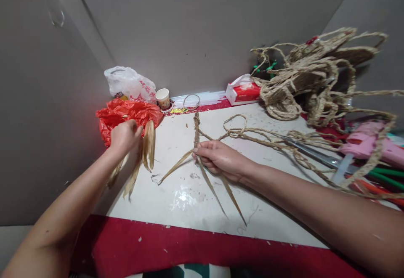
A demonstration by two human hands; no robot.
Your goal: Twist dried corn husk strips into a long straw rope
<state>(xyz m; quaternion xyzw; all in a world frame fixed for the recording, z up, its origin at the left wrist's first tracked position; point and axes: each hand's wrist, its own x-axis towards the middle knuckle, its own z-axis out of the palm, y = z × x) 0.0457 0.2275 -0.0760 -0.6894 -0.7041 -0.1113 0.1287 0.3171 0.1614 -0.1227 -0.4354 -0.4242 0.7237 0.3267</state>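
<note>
My right hand (221,158) pinches a braid (196,133) of dried, straw-coloured plant strips near its lower end. Loose strip ends fan out below the fingers, one strip (176,166) to the left and others (233,200) toward the front edge. At the left, my left hand (124,137) is over a crumpled red plastic bag (105,120), its fingers closed. Whatever those fingers grip is hidden. Dried husk-like strips (148,145) hang from the bag beside and below this hand, onto the white board (170,135).
Thin braided cord (268,137) runs right to a big heap of braided rope (328,67). Scissors (315,156) and a pink glue gun (362,141) lie at the right. Along the wall stand a tissue pack (243,92), a paper cup (163,99) and a white plastic bag (128,82).
</note>
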